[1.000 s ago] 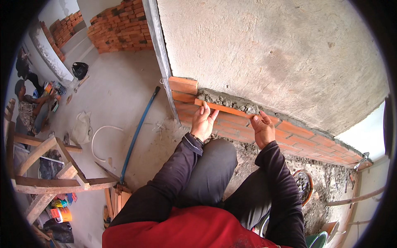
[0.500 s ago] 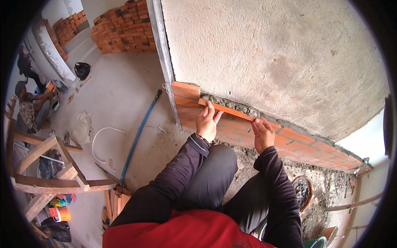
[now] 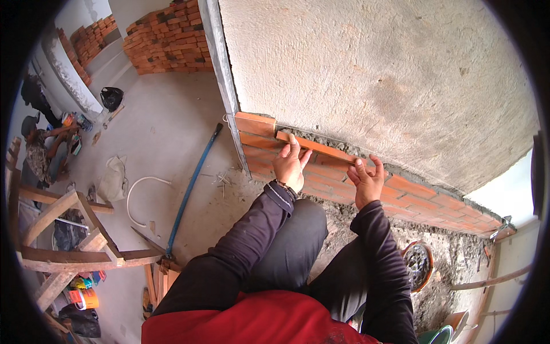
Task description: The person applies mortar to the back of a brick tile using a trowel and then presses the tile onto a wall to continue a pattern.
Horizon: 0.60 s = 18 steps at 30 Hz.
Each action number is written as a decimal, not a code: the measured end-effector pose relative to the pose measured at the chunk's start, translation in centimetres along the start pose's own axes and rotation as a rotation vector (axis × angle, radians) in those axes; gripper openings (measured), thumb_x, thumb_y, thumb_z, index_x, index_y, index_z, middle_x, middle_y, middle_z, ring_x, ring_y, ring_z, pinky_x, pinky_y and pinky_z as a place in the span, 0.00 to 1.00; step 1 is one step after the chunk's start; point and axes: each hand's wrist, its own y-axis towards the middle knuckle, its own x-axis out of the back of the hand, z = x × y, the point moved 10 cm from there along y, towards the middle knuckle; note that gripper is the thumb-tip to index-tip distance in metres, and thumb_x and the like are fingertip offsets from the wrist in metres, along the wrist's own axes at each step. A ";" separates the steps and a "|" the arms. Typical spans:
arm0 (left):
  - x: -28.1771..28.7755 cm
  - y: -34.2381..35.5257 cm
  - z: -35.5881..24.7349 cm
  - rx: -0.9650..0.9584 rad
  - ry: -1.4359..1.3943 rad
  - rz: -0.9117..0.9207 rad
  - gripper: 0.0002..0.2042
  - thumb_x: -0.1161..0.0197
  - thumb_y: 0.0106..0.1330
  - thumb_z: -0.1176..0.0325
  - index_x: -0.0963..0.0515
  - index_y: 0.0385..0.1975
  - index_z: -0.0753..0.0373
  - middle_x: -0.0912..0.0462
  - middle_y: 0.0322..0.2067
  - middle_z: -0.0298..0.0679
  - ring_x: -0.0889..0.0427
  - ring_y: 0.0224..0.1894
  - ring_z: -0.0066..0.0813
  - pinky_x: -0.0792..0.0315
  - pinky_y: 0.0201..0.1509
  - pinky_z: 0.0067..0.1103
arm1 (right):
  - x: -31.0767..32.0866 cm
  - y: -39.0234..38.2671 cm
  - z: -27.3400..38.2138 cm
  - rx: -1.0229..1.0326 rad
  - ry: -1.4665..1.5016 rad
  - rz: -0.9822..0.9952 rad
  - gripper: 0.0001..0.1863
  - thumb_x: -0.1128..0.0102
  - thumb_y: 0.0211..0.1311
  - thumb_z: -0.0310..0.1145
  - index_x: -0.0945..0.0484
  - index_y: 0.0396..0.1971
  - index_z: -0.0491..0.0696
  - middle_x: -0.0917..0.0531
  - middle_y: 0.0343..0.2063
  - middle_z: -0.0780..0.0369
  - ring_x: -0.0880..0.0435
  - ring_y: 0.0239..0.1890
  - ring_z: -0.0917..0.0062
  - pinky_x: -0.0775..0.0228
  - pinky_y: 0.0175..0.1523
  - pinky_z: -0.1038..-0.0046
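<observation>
A slim orange brick [image 3: 321, 147] lies over a bed of wet grey mortar [image 3: 338, 146] on top of a low brick course. My left hand [image 3: 289, 166] grips its left part, thumb over the upper edge and fingers below. At the brick's right end is my right hand [image 3: 366, 182], its fingertips against the end and one finger lifted away. Left of the held brick, another brick [image 3: 255, 122] sits at the course end. A thin string line [image 3: 401, 163] runs along the wall top, behind my hands.
A rough plastered wall [image 3: 372, 74] rises behind the bricks. To the right stands a round mortar pan [image 3: 418, 266]. A blue pipe [image 3: 195, 189], a white hose [image 3: 134, 200] and a wooden frame [image 3: 74, 258] are at left. A person [image 3: 40, 149] crouches far left near stacked bricks [image 3: 169, 40].
The right hand's fingers have spread and risen a little at the brick's end. My left hand and the brick have shifted slightly, the brick's right end moving up against the mortar.
</observation>
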 end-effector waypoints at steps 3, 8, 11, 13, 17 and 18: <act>-0.3 0.0 0.0 0.006 0.001 -0.006 0.22 0.39 0.69 0.55 0.29 0.52 0.68 0.33 0.50 0.40 0.32 0.55 0.27 0.23 0.60 0.30 | -0.3 0.1 0.6 0.020 -0.138 0.023 0.33 0.36 0.65 0.31 0.43 0.66 0.54 0.22 0.40 0.60 0.18 0.42 0.74 0.19 0.44 0.67; -0.4 0.0 0.0 0.011 0.011 -0.006 0.22 0.39 0.68 0.54 0.29 0.52 0.67 0.33 0.52 0.41 0.32 0.56 0.27 0.23 0.60 0.30 | -1.1 -0.2 1.2 0.019 -0.228 0.048 0.32 0.43 0.70 0.36 0.48 0.69 0.62 0.23 0.43 0.59 0.19 0.42 0.74 0.19 0.43 0.65; -0.3 0.1 0.0 0.017 0.024 -0.017 0.26 0.38 0.67 0.52 0.31 0.54 0.69 0.34 0.53 0.44 0.32 0.56 0.29 0.24 0.61 0.30 | -1.2 -0.3 1.2 0.011 -0.192 0.054 0.31 0.45 0.71 0.36 0.48 0.69 0.63 0.24 0.45 0.58 0.19 0.44 0.72 0.19 0.44 0.65; -0.6 -0.3 0.0 0.059 0.042 -0.085 0.25 0.38 0.67 0.51 0.28 0.51 0.67 0.30 0.50 0.39 0.26 0.51 0.28 0.23 0.56 0.26 | -1.0 -0.3 1.4 0.032 -0.190 0.043 0.30 0.45 0.72 0.36 0.48 0.68 0.62 0.25 0.45 0.58 0.18 0.45 0.72 0.19 0.44 0.65; -0.5 -0.2 0.1 0.079 0.064 -0.179 0.22 0.37 0.66 0.48 0.26 0.44 0.64 0.27 0.45 0.35 0.23 0.45 0.26 0.23 0.50 0.24 | -1.2 -0.4 1.8 0.069 -0.153 0.055 0.29 0.45 0.72 0.37 0.47 0.67 0.61 0.25 0.44 0.58 0.17 0.44 0.70 0.18 0.43 0.66; -0.5 -0.1 0.1 0.072 0.069 -0.190 0.22 0.37 0.66 0.48 0.26 0.43 0.63 0.27 0.44 0.34 0.23 0.44 0.25 0.23 0.50 0.23 | -1.1 -0.3 1.9 0.087 -0.164 0.043 0.28 0.47 0.72 0.36 0.47 0.67 0.60 0.25 0.44 0.57 0.17 0.44 0.71 0.18 0.43 0.67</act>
